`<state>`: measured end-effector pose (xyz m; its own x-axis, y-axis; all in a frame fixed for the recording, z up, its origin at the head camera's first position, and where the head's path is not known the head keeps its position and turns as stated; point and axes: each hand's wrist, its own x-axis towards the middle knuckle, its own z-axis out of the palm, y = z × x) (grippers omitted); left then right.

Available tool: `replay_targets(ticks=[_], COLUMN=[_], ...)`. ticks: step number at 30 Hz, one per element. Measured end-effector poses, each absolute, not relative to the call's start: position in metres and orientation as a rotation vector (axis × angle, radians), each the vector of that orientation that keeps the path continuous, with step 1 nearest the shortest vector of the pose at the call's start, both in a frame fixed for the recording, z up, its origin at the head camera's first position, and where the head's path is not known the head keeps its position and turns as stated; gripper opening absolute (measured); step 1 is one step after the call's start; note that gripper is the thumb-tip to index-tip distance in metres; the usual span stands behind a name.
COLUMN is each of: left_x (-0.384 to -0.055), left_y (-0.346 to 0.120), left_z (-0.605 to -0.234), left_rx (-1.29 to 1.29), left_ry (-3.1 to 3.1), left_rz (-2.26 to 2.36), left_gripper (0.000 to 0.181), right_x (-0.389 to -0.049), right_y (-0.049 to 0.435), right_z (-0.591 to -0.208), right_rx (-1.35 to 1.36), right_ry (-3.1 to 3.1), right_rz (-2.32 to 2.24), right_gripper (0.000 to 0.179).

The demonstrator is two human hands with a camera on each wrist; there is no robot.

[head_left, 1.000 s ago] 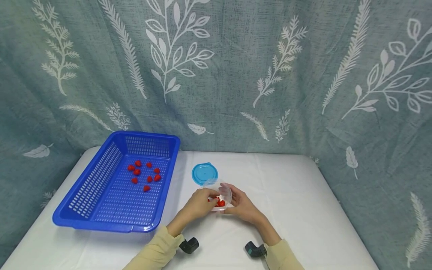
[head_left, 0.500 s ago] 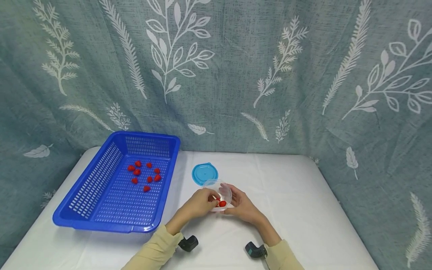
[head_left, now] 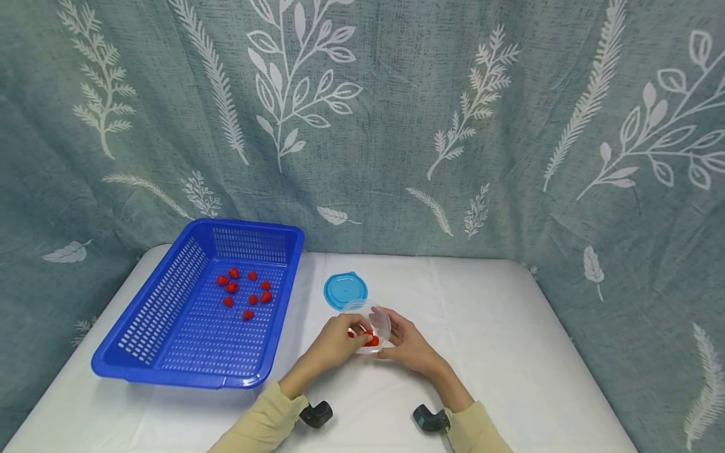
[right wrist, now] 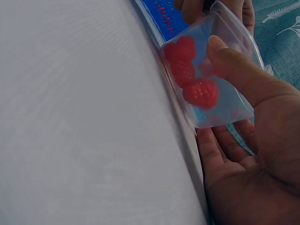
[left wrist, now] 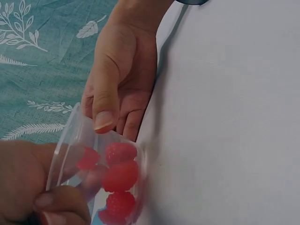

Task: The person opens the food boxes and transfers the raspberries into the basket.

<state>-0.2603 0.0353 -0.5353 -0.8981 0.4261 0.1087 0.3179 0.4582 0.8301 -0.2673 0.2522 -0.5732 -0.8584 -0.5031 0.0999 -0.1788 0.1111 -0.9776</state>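
A clear plastic tub with several red raspberries in it is tilted on the white table, its mouth towards the left hand. My right hand grips it from the right, thumb on the near wall and fingers behind. My left hand reaches in over the rim with bent fingers and pinches a raspberry, seen through the wall. A bit of red also shows under the left fingers. In the right wrist view, raspberries lie along the tub's bottom.
A blue basket with several loose raspberries stands at the left. Behind the tub a round blue lid lies flat on the table. A patterned green curtain hangs at the back.
The left fingers have shifted slightly inside the tub, and the red pieces there show in different spots. The right hand and tub stay in place.
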Motion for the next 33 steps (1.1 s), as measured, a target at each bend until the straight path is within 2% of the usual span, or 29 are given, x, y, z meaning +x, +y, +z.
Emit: replay_targets(ticks=[8,15,24,30,33], left_x=[-0.259,-0.257,-0.247,-0.223,-0.209], left_y=[0.032,0.025,0.009,0.004,0.001], left_z=[-0.54,-0.546,-0.543,-0.523,-0.508], left_rx=[0.694,0.708,0.731,0.918,0.933], left_ry=[2.559,2.532,2.494,2.27,2.244], left_rz=[1.615,1.754,1.961,2.219,2.268], left_gripper=[0.009,0.028,0.02,0.017,0.017], right_x=[-0.272,-0.273,-0.274,-0.271,-0.27], right_y=[0.252,0.252,0.25,0.252,0.252], right_z=[-0.573,-0.574,-0.575,-0.575,-0.574], right_rx=[-0.681,-0.668,-0.655,-0.648,-0.636], right_ry=[2.125,2.122,2.169,2.182,2.185], right_rz=[-1.827,-1.837,-1.803,-1.793,-1.789], right_gripper=[0.089,0.089,0.088,0.088,0.089])
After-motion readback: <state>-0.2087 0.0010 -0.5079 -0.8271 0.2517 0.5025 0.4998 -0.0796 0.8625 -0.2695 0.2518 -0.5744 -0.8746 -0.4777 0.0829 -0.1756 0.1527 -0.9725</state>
